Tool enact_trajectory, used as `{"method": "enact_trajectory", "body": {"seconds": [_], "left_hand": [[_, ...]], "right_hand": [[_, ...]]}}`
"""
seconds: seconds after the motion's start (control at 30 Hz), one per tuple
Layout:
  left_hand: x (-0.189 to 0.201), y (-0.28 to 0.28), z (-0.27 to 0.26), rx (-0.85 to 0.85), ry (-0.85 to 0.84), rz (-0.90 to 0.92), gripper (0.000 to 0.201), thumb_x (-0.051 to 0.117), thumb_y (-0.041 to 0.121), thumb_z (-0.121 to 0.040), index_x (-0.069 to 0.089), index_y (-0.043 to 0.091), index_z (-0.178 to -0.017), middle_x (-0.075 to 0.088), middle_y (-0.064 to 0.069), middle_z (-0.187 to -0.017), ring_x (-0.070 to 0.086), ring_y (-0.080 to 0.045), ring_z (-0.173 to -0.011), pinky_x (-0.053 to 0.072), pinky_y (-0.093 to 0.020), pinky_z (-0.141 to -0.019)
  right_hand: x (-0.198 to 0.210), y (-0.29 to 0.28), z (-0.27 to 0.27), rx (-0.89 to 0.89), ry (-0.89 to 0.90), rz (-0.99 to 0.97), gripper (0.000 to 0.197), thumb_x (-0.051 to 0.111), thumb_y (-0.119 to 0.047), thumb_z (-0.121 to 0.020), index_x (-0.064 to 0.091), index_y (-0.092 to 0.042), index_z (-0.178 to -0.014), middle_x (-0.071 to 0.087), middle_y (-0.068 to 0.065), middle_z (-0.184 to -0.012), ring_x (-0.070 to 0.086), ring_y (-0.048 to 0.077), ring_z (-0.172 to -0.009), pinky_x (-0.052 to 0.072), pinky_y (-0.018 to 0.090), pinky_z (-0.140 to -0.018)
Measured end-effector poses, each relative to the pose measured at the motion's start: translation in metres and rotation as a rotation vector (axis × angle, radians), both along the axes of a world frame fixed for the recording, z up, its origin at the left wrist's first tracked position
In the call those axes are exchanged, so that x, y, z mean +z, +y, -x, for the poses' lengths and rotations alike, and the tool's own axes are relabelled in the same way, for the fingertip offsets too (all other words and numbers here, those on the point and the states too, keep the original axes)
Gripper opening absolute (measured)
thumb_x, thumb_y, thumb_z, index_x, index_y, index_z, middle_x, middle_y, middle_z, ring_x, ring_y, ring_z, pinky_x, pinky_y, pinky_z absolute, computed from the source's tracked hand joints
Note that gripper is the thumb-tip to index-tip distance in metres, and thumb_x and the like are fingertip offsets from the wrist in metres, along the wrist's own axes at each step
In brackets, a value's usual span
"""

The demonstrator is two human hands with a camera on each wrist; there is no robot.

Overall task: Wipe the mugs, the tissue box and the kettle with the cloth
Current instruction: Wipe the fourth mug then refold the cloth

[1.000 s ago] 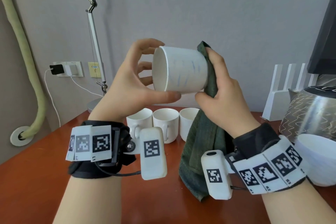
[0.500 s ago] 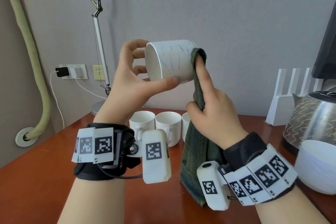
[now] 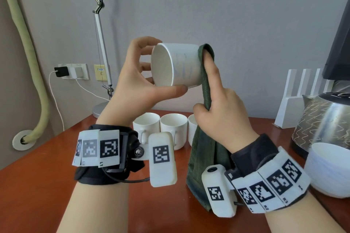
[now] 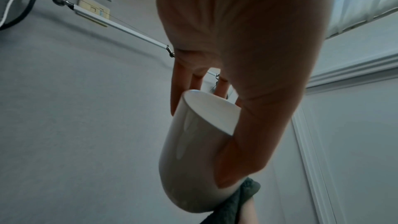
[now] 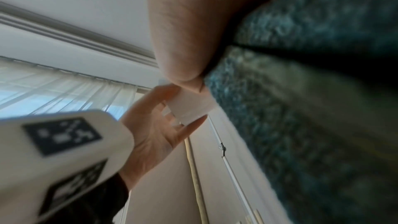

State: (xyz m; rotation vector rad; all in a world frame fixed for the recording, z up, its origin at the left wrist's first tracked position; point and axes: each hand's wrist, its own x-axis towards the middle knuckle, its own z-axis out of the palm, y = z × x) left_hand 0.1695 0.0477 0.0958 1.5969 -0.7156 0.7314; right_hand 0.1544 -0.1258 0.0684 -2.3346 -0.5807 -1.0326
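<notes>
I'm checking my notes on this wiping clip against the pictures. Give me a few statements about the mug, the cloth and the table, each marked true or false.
1. The left hand holds the white mug on its side in the air. True.
2. The right hand presses a green cloth against the mug's base. True.
3. The cloth is folded flat on the table. False: it hangs from the right hand.
4. The kettle stands left of the row of mugs. False: it is to their right.
5. The held mug stands upright among the others. False: it is lifted above them.
</notes>
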Motion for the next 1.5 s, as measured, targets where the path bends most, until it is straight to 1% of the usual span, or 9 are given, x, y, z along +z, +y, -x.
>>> {"method": "enact_trajectory", "body": {"seconds": [0.13, 0.37, 0.67, 0.83, 0.97, 1.1, 1.2, 1.37, 1.5], "left_hand": [[0.000, 0.005, -0.001, 0.030, 0.014, -0.018, 0.077, 0.088, 0.030, -0.047, 0.046, 0.042, -0.111, 0.051, 0.025, -0.113, 0.058, -0.010, -0.102, 0.058, -0.031, -0.074], [-0.002, 0.001, 0.004, 0.026, -0.015, -0.187, 0.080, 0.087, 0.011, -0.053, 0.048, 0.035, -0.119, 0.047, 0.020, -0.122, 0.054, -0.012, -0.103, 0.056, -0.038, -0.086], [-0.002, 0.001, -0.001, 0.114, -0.062, -0.132, 0.079, 0.088, 0.020, -0.054, 0.044, 0.039, -0.117, 0.046, 0.022, -0.119, 0.055, -0.008, -0.103, 0.057, -0.029, -0.077], [-0.002, 0.009, -0.003, 0.120, -0.056, -0.057, 0.080, 0.087, 0.021, -0.053, 0.042, 0.037, -0.118, 0.046, 0.020, -0.120, 0.055, -0.013, -0.106, 0.055, -0.024, -0.074], [-0.001, 0.014, 0.000, 0.062, -0.023, -0.130, 0.080, 0.086, 0.029, -0.048, 0.044, 0.043, -0.115, 0.047, 0.031, -0.115, 0.055, -0.014, -0.106, 0.057, -0.030, -0.081], [-0.001, 0.012, 0.004, -0.036, -0.001, -0.249, 0.079, 0.085, 0.026, -0.048, 0.048, 0.043, -0.116, 0.047, 0.014, -0.127, 0.054, -0.021, -0.108, 0.057, -0.035, -0.084], [0.001, 0.012, 0.008, -0.074, 0.004, -0.295, 0.078, 0.086, 0.027, -0.047, 0.050, 0.042, -0.115, 0.049, 0.007, -0.131, 0.053, -0.024, -0.108, 0.057, -0.034, -0.082], [0.002, 0.007, 0.006, 0.026, -0.017, -0.175, 0.078, 0.086, 0.034, -0.048, 0.046, 0.042, -0.115, 0.049, 0.025, -0.117, 0.054, -0.014, -0.102, 0.059, -0.039, -0.077], [0.000, 0.003, 0.000, 0.042, 0.036, -0.021, 0.078, 0.086, 0.040, -0.047, 0.046, 0.042, -0.113, 0.052, 0.026, -0.115, 0.056, -0.009, -0.100, 0.055, -0.030, -0.073]], "right_hand": [[-0.006, 0.008, 0.001, 0.012, -0.030, 0.056, 0.099, 0.054, -0.007, -0.073, -0.005, -0.041, -0.145, 0.032, -0.011, -0.051, 0.036, 0.007, -0.042, 0.022, 0.020, -0.042], [0.006, -0.007, 0.004, -0.089, 0.054, 0.057, 0.100, 0.053, -0.006, -0.072, 0.003, -0.039, -0.152, 0.039, -0.004, -0.053, 0.042, 0.015, -0.047, 0.028, 0.026, -0.047], [-0.006, 0.015, 0.006, -0.178, 0.110, 0.142, 0.100, 0.052, -0.013, -0.081, -0.022, -0.008, -0.148, 0.037, -0.009, -0.060, 0.038, 0.006, -0.050, 0.026, 0.022, -0.047], [-0.015, 0.017, 0.003, -0.116, 0.096, 0.186, 0.103, 0.050, -0.015, -0.083, -0.043, -0.019, -0.127, 0.039, -0.008, -0.059, 0.039, 0.007, -0.050, 0.023, 0.019, -0.046], [-0.011, 0.010, -0.001, -0.029, 0.104, 0.051, 0.104, 0.054, -0.008, -0.079, -0.027, -0.029, -0.142, 0.042, -0.004, -0.057, 0.044, 0.013, -0.049, 0.025, 0.024, -0.045], [-0.004, -0.008, -0.005, 0.152, 0.140, -0.169, 0.095, 0.056, 0.000, -0.075, 0.009, -0.035, -0.151, 0.055, 0.002, -0.075, 0.056, 0.021, -0.064, 0.048, 0.040, -0.056], [-0.004, -0.014, -0.008, 0.232, 0.187, -0.255, 0.088, 0.056, 0.002, -0.076, 0.023, -0.033, -0.149, 0.057, -0.009, -0.096, 0.058, 0.011, -0.084, 0.053, 0.041, -0.072], [-0.014, 0.002, -0.012, 0.205, 0.165, -0.223, 0.103, 0.054, -0.002, -0.079, -0.012, -0.045, -0.146, 0.053, 0.007, -0.067, 0.057, 0.026, -0.060, 0.051, 0.051, -0.060], [-0.022, 0.006, -0.014, 0.160, 0.074, -0.108, 0.111, 0.055, -0.005, -0.081, -0.031, -0.046, -0.138, 0.042, -0.002, -0.055, 0.049, 0.019, -0.048, 0.038, 0.034, -0.045]]}}
